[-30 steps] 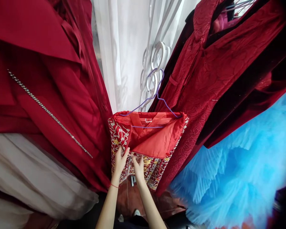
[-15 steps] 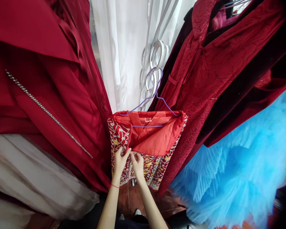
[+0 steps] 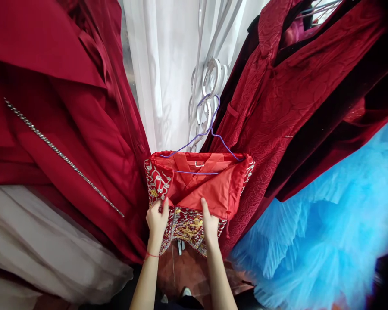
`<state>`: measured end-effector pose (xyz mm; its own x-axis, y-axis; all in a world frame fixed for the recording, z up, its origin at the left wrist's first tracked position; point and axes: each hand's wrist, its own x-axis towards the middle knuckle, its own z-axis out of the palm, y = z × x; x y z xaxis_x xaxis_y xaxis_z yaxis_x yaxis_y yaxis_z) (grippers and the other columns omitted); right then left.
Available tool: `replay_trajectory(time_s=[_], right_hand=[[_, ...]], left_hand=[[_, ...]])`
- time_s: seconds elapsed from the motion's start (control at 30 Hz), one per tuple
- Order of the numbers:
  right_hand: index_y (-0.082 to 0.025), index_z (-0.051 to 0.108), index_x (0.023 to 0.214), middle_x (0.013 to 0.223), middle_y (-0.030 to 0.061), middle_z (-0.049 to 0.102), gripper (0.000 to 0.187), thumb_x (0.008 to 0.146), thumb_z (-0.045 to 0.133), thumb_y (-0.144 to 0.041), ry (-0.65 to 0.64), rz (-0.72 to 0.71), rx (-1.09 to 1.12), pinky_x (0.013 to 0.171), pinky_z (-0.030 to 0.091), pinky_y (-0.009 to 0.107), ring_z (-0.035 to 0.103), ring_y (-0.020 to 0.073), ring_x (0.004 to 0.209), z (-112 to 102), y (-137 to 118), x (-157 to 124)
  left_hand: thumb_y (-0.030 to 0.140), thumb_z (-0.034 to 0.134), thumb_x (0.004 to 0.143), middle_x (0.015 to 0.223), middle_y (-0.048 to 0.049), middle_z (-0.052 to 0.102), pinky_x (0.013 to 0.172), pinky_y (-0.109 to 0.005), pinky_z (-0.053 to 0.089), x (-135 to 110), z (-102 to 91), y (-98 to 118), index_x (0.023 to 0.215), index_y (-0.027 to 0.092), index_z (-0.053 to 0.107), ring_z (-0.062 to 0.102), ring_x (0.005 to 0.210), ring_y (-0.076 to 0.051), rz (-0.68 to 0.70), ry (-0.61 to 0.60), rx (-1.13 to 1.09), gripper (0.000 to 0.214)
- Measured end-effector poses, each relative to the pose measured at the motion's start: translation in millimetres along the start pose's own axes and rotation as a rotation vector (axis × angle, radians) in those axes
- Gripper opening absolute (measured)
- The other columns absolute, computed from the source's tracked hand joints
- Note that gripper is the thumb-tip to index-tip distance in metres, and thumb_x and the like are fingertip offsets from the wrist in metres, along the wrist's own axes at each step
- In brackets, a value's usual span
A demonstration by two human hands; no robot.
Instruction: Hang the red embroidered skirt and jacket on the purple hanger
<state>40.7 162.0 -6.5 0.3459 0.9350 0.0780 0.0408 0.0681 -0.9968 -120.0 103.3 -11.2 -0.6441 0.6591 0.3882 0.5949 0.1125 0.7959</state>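
In front of me a red embroidered garment (image 3: 187, 226) with silver and gold patterning hangs on a thin purple wire hanger (image 3: 210, 125). Its front lies partly opened, so the plain red lining (image 3: 210, 189) and a small label inside the neck show. My left hand (image 3: 157, 219), with a red string at the wrist, is closed on the left front edge. My right hand (image 3: 210, 221) grips the folded-back right front flap, its thumb lying on the lining and the other fingers hidden behind the cloth.
The hanger hooks onto a white metal stand with rings (image 3: 211, 77). Dark red dresses (image 3: 67, 107) with a rhinestone strip hang at left, above pale tulle (image 3: 45, 241). To the right hang a red lace dress (image 3: 261, 142) and a blue ruffled dress (image 3: 323, 224). Tiled floor (image 3: 181, 271) lies below.
My hands have moved apart from the middle of the garment. The left has shifted left along its edge, while the right has moved right and now holds the flap.
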Motion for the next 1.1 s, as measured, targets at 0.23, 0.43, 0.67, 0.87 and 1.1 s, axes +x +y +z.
replay_trajectory(time_s=[0.23,0.43,0.67,0.87,1.1], right_hand=[[-0.011,0.068,0.108,0.110,0.0149,0.071,0.057,0.073,0.069,-0.055,-0.005,-0.114,0.007,0.095,0.049,0.038,0.065,0.0273,0.104,-29,-49,25],[-0.017,0.066,0.080,0.077,0.0023,0.066,0.034,0.082,0.062,-0.051,-0.152,-0.370,-0.046,0.069,0.047,0.027,0.058,0.0155,0.070,-43,-96,19],[-0.020,0.060,0.054,0.047,-0.0002,0.054,0.050,0.085,0.053,-0.059,-0.615,-0.177,-0.633,0.050,0.041,0.026,0.051,0.0144,0.048,-122,-97,41],[-0.022,0.074,0.096,0.093,0.0063,0.075,0.044,0.088,0.051,-0.059,-1.179,-0.235,-0.298,0.078,0.054,0.033,0.069,0.0217,0.089,-103,-122,45],[-0.012,0.059,0.125,0.104,0.0168,0.071,0.069,0.092,0.030,-0.065,-0.436,-0.244,-0.059,0.070,0.053,0.033,0.070,0.0250,0.089,-109,-159,122]], left_hand=[[0.039,0.058,0.087,0.091,-0.0044,0.071,0.065,-0.023,0.039,82,-35.3,53,0.090,0.022,0.063,0.065,0.080,-0.018,0.030,0.242,0.108,0.019],[0.042,0.053,0.090,0.094,-0.0059,0.066,0.067,-0.026,0.040,118,-59.7,70,0.090,0.021,0.061,0.062,0.088,-0.021,0.105,0.307,0.150,0.022],[0.022,0.055,0.083,0.110,-0.0091,0.069,0.090,-0.031,0.050,177,-66.1,47,0.112,0.018,0.057,0.067,0.099,-0.020,0.153,-0.121,-0.076,0.030],[0.042,0.063,0.082,0.114,-0.0219,0.068,0.093,-0.041,0.050,172,-49.4,91,0.125,0.008,0.052,0.064,0.110,-0.032,0.165,-0.129,0.344,0.056],[0.022,0.046,0.090,0.104,-0.0152,0.073,0.087,-0.030,0.049,194,-53.3,89,0.106,0.012,0.068,0.068,0.098,-0.024,0.229,-0.238,0.413,0.029]])
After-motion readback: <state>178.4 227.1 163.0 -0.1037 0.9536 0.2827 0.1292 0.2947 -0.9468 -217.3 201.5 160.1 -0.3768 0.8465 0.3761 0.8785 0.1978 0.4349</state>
